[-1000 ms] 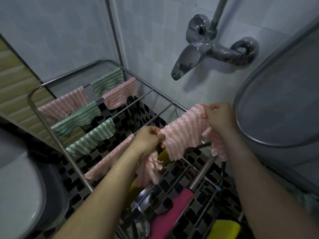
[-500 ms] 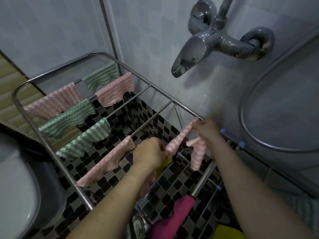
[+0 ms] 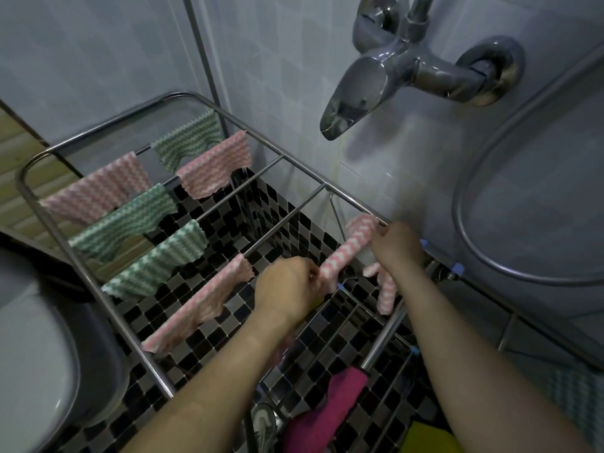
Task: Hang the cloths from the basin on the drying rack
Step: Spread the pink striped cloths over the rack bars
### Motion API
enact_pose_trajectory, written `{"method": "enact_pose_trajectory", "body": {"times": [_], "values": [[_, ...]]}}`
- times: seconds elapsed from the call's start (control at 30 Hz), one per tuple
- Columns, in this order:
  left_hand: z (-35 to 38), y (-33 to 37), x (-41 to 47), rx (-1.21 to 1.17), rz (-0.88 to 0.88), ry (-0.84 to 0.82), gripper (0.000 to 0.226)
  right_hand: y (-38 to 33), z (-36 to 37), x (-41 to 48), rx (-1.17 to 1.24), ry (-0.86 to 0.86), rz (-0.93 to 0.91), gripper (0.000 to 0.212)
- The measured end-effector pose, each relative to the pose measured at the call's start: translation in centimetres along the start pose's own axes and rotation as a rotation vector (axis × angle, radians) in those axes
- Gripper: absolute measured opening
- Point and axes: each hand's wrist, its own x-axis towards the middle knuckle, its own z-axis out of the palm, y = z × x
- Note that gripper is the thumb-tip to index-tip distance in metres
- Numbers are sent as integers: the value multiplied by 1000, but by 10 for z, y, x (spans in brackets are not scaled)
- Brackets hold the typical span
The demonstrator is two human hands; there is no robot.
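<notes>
A metal drying rack [image 3: 98, 295] stands over a black-and-grey tiled floor. Several pink and green striped cloths hang on its rods, among them a pink one [image 3: 199, 305] on the nearest occupied rod. My left hand [image 3: 287, 289] and my right hand [image 3: 395, 248] both pinch a pink striped cloth [image 3: 346, 253], stretched along a rod near the rack's right rail. One corner of it dangles below my right wrist. The basin is not clearly in view.
A chrome tap [image 3: 356, 96] juts from the wall above the rack. A large round metal-rimmed object [image 3: 464, 223] leans at right. A grey toilet lid [image 3: 36, 371] sits at lower left. A magenta cloth [image 3: 330, 407] and a yellow item [image 3: 431, 439] lie below.
Both hands have lowered the pink cloth from in front of me down onto a rod of the rack. The cloth went from spread wide to a narrow folded strip.
</notes>
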Motion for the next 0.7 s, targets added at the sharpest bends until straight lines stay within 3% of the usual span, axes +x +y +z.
{"method": "enact_pose_trajectory", "body": {"times": [0.07, 0.3, 0.43, 0.7], "values": [[1, 1, 0, 27, 10, 35, 15, 1, -3, -4, 34, -27, -10, 38], [-2, 5, 0, 62, 58, 55, 18, -4, 10, -26, 197, -357, -84, 32], [-3, 3, -2, 20, 58, 17, 19, -7, 13, -35, 240, -366, -71, 27], [-2, -8, -5, 78, 50, -21, 15, -9, -4, -48, 30, -308, -193, 32]]}}
